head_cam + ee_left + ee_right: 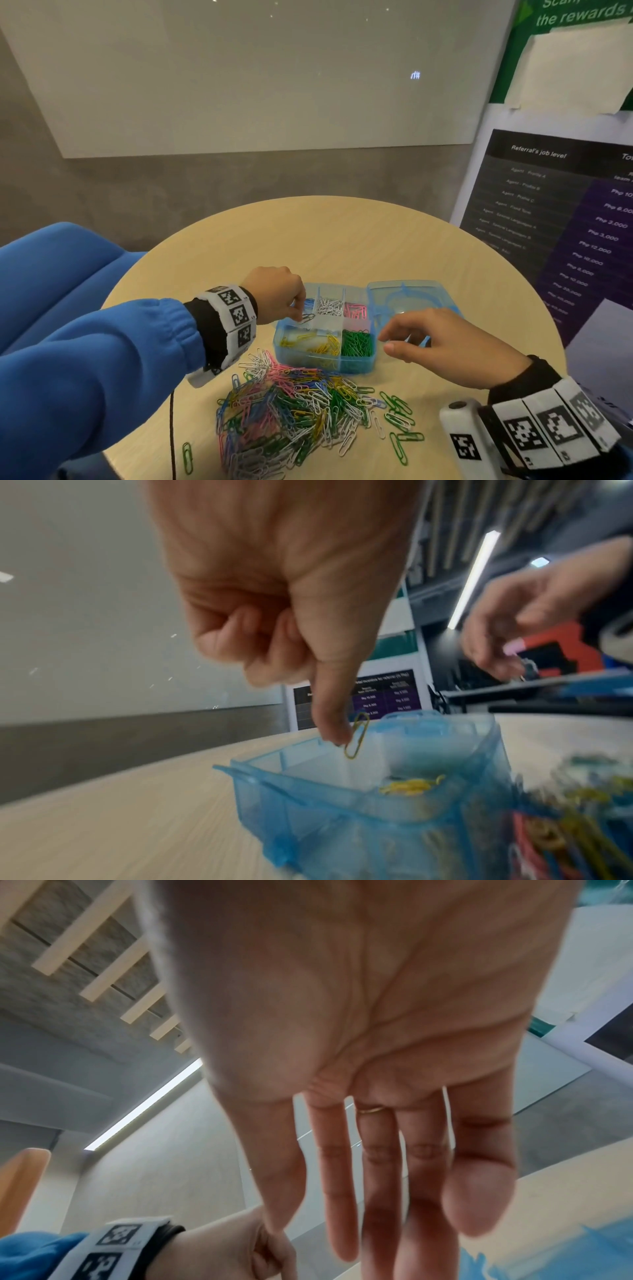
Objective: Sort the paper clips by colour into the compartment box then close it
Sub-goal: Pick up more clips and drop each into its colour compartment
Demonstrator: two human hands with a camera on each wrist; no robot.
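On poster: "Referral's job level", "Php 3,000".

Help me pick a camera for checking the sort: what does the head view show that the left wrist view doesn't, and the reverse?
Only the head view shows the unsorted pile and the white, pink and green compartments. Only the left wrist view shows the clip at the left hand fingertips; its colour is uncertain. Both show the blue box, yellow clips, the table and the empty right hand.
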